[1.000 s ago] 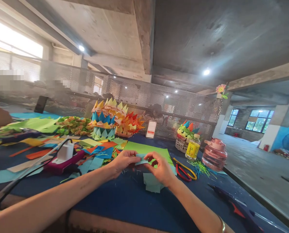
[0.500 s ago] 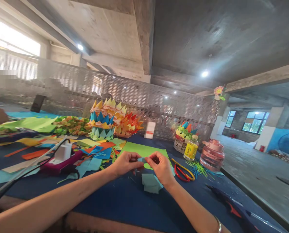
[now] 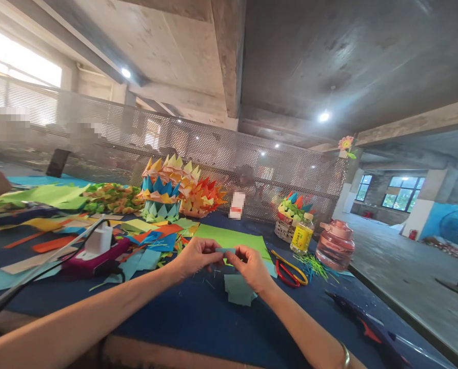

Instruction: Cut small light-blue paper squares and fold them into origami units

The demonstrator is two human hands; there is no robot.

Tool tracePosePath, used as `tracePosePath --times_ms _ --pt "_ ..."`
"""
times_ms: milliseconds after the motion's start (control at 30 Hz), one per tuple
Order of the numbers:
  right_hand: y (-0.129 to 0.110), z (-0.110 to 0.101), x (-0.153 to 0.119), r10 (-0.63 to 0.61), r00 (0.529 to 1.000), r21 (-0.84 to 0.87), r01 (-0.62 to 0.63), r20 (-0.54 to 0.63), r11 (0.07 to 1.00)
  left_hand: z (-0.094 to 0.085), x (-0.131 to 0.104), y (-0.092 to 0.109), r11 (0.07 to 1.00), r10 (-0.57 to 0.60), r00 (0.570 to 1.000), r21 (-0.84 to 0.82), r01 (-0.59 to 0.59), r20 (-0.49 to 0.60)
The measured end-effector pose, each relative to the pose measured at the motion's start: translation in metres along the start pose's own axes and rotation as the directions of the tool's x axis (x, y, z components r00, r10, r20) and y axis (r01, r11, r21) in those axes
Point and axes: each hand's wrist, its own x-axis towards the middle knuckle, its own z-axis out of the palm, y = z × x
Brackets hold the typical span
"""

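A small light-blue piece of paper point(image 3: 227, 250) is stretched between my two hands, above the dark blue tabletop. My left hand point(image 3: 198, 258) pinches its left end between thumb and fingers. On the right end, my right hand point(image 3: 250, 266) pinches it the same way. Below my right hand lies a small stack of grey-blue paper pieces point(image 3: 238, 290). Behind both hands rests a green sheet of paper point(image 3: 238, 237). Scissors with red and yellow handles point(image 3: 290, 269) lie to the right of my right hand.
To the right stand a yellow-labelled bottle point(image 3: 301, 236) and a pink water jug point(image 3: 335, 245). A glue gun point(image 3: 367, 320) lies near the right edge. Folded-paper crowns point(image 3: 175, 189) stand at the back. Left are paper scraps point(image 3: 59, 243) and a purple power strip point(image 3: 98, 259) with cables.
The light-blue paper has turned and now lies level between my fingertips, showing a longer, narrower edge. My right-hand fingers have shifted slightly along it.
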Motion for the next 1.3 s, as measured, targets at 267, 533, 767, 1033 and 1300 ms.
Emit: tracePosePath --times_ms 267,533,767,1033,1300 --pt "-0.006 0.001 -0.002 -0.037 0.998 -0.027 0.036 -0.048 0.999 0.001 -0.002 0.003 0.998 -0.037 0.999 0.05 0.036 0.02" --pt "-0.001 0.002 -0.002 -0.06 0.997 -0.066 0.056 -0.052 0.996 0.002 -0.004 0.005 0.994 -0.05 0.998 0.102 0.046 0.032" --pt "0.006 0.003 0.001 -0.052 0.998 -0.054 0.051 -0.027 0.997 -0.001 -0.001 0.0 0.988 -0.001 0.999 0.154 -0.006 0.041" --pt "0.0 -0.003 0.002 0.023 0.998 -0.02 -0.024 -0.061 0.999 -0.006 0.003 -0.006 0.987 -0.018 1.0 0.158 0.014 0.024" --pt "0.002 -0.004 0.003 0.021 0.997 -0.003 -0.021 -0.08 1.0 -0.007 0.004 -0.008 0.981 0.007 1.0 0.195 -0.006 -0.004"
